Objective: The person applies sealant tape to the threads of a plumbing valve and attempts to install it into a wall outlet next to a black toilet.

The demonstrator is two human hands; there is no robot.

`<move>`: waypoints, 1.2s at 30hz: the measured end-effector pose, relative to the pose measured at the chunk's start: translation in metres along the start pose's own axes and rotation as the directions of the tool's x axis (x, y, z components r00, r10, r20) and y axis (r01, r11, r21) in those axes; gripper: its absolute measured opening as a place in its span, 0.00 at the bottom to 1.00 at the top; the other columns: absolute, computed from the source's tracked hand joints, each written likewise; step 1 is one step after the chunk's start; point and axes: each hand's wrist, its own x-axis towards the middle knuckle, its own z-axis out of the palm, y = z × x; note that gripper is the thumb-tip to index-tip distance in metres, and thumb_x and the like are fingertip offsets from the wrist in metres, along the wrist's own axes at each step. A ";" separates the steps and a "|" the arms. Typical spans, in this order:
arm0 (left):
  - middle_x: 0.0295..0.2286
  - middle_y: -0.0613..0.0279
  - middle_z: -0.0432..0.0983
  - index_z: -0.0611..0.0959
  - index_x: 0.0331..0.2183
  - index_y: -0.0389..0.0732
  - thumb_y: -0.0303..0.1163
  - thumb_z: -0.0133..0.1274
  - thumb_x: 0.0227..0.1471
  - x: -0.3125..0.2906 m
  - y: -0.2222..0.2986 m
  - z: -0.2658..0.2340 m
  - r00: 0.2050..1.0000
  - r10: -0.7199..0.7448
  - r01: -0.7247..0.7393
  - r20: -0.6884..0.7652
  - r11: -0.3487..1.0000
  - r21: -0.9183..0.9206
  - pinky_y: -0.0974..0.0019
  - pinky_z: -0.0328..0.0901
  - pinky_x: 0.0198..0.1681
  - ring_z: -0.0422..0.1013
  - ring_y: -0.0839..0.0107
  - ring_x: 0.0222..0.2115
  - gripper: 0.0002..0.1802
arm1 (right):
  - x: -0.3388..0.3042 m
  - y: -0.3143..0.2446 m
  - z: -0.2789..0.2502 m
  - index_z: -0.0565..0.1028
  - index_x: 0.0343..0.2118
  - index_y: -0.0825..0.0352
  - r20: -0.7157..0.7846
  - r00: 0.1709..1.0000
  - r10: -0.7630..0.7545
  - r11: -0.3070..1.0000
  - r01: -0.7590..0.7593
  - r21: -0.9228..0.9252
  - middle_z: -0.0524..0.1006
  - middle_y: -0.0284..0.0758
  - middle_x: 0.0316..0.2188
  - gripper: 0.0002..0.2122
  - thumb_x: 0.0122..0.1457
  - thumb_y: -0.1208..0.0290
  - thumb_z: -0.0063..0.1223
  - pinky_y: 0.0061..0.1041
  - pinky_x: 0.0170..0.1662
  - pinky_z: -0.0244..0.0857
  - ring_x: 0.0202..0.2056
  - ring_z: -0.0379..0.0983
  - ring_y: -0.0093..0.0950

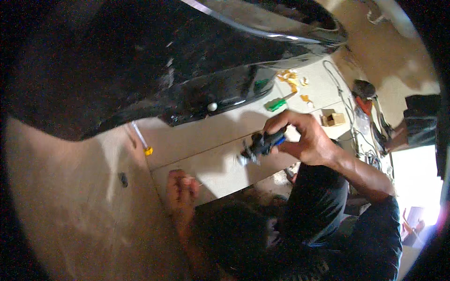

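My right hand (304,138) is closed around a small black tool (262,143) with a blue part and a shiny metal end, held above the pale tiles. Motion blur hides the tool's exact kind. Lower and to the left, my left hand (183,187) has its fingers curled in, slightly blurred; whether anything small sits in them does not show. Beyond both hands lies a large glossy black panel (187,84), like a car bumper, with a round white knob-like piece (212,107) at its near edge. Neither hand touches it.
A green-handled screwdriver (276,105) lies beside yellow scraps (290,77) and a small open cardboard box (333,119). To the left are a yellow-handled screwdriver (148,151) and a small dark object (123,179). Cables (347,107) run along the right; another person (415,229) is beyond.
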 end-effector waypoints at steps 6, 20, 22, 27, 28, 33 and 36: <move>0.33 0.60 0.68 0.69 0.45 0.39 0.37 0.50 0.57 0.006 -0.089 -0.066 0.969 -0.127 0.243 -0.211 0.622 0.744 0.68 0.57 0.38 0.63 0.71 0.34 0.17 | -0.019 -0.015 -0.074 0.73 0.34 0.66 0.055 0.993 -0.105 0.931 0.117 -0.346 0.77 0.38 0.37 0.17 0.39 0.81 0.67 0.33 0.43 0.68 0.42 0.74 0.36; 0.41 0.45 0.74 0.74 0.46 0.32 0.33 0.59 0.48 0.071 0.074 0.152 0.532 0.201 -0.652 0.822 0.717 0.246 0.65 0.65 0.45 0.71 0.56 0.41 0.24 | -0.038 -0.009 -0.083 0.72 0.35 0.67 -0.143 0.989 0.034 0.993 -0.051 -0.111 0.76 0.39 0.39 0.18 0.40 0.85 0.66 0.30 0.49 0.63 0.46 0.71 0.31; 0.32 0.53 0.78 0.78 0.36 0.31 0.31 0.54 0.53 0.078 0.097 0.157 0.491 -0.234 -0.541 0.839 0.674 0.504 0.66 0.67 0.33 0.73 0.65 0.29 0.12 | -0.033 -0.006 -0.083 0.72 0.35 0.66 -0.097 0.995 -0.034 0.998 0.029 -0.053 0.76 0.40 0.38 0.18 0.40 0.84 0.67 0.31 0.47 0.65 0.44 0.72 0.32; 0.24 0.63 0.73 0.79 0.31 0.34 0.27 0.48 0.56 0.065 0.102 0.094 0.787 -0.038 -0.124 0.615 0.968 0.218 0.76 0.61 0.22 0.65 0.81 0.20 0.07 | -0.049 0.016 -0.095 0.72 0.35 0.67 -0.167 0.985 -0.050 0.998 0.056 0.033 0.76 0.39 0.37 0.17 0.41 0.81 0.67 0.31 0.48 0.64 0.43 0.73 0.32; 0.23 0.61 0.72 0.77 0.29 0.35 0.25 0.49 0.54 0.058 0.103 0.091 0.840 0.119 -0.206 0.530 0.973 0.107 0.79 0.59 0.21 0.64 0.79 0.20 0.05 | -0.055 0.021 -0.099 0.72 0.35 0.67 -0.179 0.983 -0.042 0.998 0.048 0.033 0.76 0.39 0.37 0.17 0.41 0.81 0.67 0.31 0.48 0.64 0.43 0.73 0.32; 0.17 0.67 0.65 0.73 0.29 0.41 0.33 0.50 0.52 0.037 0.084 0.011 0.752 0.273 0.003 0.600 0.909 -0.417 0.61 0.60 0.28 0.63 0.71 0.18 0.06 | -0.078 0.043 -0.112 0.73 0.36 0.67 -0.332 0.943 0.016 0.999 -0.029 -0.034 0.77 0.37 0.39 0.17 0.42 0.81 0.66 0.29 0.50 0.63 0.45 0.72 0.29; 0.28 0.57 0.76 0.74 0.42 0.38 0.33 0.56 0.50 0.014 0.095 -0.003 0.883 -0.443 0.196 0.156 0.649 0.735 0.55 0.66 0.41 0.72 0.62 0.28 0.17 | -0.081 0.045 -0.117 0.74 0.35 0.67 -0.375 0.927 0.027 0.997 -0.051 -0.053 0.77 0.36 0.39 0.16 0.42 0.79 0.67 0.27 0.47 0.66 0.42 0.73 0.27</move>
